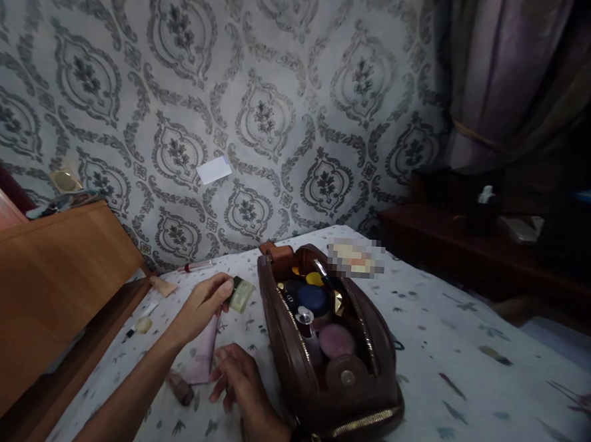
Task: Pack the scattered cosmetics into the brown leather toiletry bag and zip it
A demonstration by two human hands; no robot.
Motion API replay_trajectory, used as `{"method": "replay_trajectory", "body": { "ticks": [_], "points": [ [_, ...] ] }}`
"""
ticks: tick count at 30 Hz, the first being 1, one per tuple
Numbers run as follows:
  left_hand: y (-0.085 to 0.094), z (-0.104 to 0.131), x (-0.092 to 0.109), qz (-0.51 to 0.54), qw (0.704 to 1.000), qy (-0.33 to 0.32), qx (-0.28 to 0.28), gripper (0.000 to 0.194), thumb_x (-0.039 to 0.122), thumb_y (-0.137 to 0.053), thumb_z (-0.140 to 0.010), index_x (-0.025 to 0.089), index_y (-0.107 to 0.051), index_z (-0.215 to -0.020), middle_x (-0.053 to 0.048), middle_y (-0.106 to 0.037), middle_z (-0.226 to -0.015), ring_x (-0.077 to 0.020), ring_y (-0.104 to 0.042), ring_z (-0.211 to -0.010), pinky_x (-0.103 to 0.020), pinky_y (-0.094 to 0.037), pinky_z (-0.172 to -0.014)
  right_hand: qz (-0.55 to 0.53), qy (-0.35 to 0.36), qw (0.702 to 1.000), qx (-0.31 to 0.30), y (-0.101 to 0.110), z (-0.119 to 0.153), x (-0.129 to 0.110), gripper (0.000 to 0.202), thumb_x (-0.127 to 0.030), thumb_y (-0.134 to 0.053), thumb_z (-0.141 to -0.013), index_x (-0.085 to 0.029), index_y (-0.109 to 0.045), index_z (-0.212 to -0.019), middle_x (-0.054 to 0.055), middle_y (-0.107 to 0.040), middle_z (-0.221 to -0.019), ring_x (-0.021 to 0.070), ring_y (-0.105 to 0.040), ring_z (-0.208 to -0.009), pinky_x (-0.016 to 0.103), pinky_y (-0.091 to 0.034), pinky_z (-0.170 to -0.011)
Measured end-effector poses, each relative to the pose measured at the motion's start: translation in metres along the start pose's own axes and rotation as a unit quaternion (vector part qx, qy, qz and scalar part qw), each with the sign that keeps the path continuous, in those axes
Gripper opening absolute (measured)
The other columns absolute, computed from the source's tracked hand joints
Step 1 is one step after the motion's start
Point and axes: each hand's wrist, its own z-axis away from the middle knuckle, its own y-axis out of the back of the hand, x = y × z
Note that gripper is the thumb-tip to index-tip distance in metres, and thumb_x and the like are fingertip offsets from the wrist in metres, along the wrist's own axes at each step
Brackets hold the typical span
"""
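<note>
wooden panel [62, 263] at far left | left hand [209, 300] pinches green-tinted bottle [241, 295] by its dark cap, body beyond fingertips | right hand [239, 382] loosely curled, holding nothing, beside pink tube [204, 352] | brown bag [287, 354] gapes open

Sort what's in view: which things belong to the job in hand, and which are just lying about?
In the job, judging by the hands:
- green bottle, in the left hand
- open brown bag
- probably the pink tube

Just about:
- white card
- white-topped bottle
</note>
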Motion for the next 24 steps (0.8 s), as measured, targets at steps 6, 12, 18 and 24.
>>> {"method": "replay_trajectory", "body": {
  "ticks": [6,12,18,24],
  "points": [
    [0.005,-0.004,0.022,-0.03,0.999,-0.007,0.014,0.044,0.06,-0.051,-0.089,0.017,-0.062,-0.09,0.001,-0.056,-0.073,-0.0126,-0.052,-0.061,-0.023,-0.043,-0.055,0.002,0.001,1.0,0.003,0.0,0.001,0.0,0.06,-0.078,-0.057,-0.07,-0.019,-0.052,-0.083,-0.001,-0.06,-0.072,0.0078,-0.055,-0.045,0.019,-0.026,-0.038],
    [0.007,-0.033,0.048,-0.046,0.996,-0.069,0.014,0.04,0.052,-0.057,-0.088,0.016,-0.064,-0.104,-0.004,-0.066,-0.09,-0.0174,-0.06,-0.079,-0.027,-0.048,-0.07,-0.005,0.011,1.0,0.012,0.0,0.007,-0.002,0.055,-0.074,-0.056,-0.074,-0.019,-0.053,-0.082,-0.001,-0.061,-0.076,0.0079,-0.056,-0.05,0.019,-0.029,-0.041],
    [-0.008,-0.078,0.069,-0.175,0.972,-0.133,-0.081,0.039,0.047,-0.057,-0.089,0.017,-0.064,-0.113,-0.005,-0.067,-0.096,-0.0207,-0.061,-0.088,-0.03,-0.046,-0.076,-0.005,-0.004,1.0,0.01,0.0,0.008,-0.005,0.057,-0.075,-0.056,-0.073,-0.019,-0.054,-0.084,-0.001,-0.059,-0.074,0.0077,-0.056,-0.05,0.019,-0.026,-0.041],
    [-0.034,-0.117,0.07,-0.388,0.869,-0.17,-0.256,0.037,0.04,-0.059,-0.09,0.016,-0.063,-0.117,-0.008,-0.068,-0.103,-0.0241,-0.061,-0.093,-0.031,-0.045,-0.078,-0.011,-0.031,0.999,0.004,-0.001,0.0,0.0,0.076,-0.088,-0.053,-0.062,-0.017,-0.055,-0.091,-0.002,-0.058,-0.071,0.0082,-0.054,-0.045,0.019,-0.025,-0.036]
  ]
}}
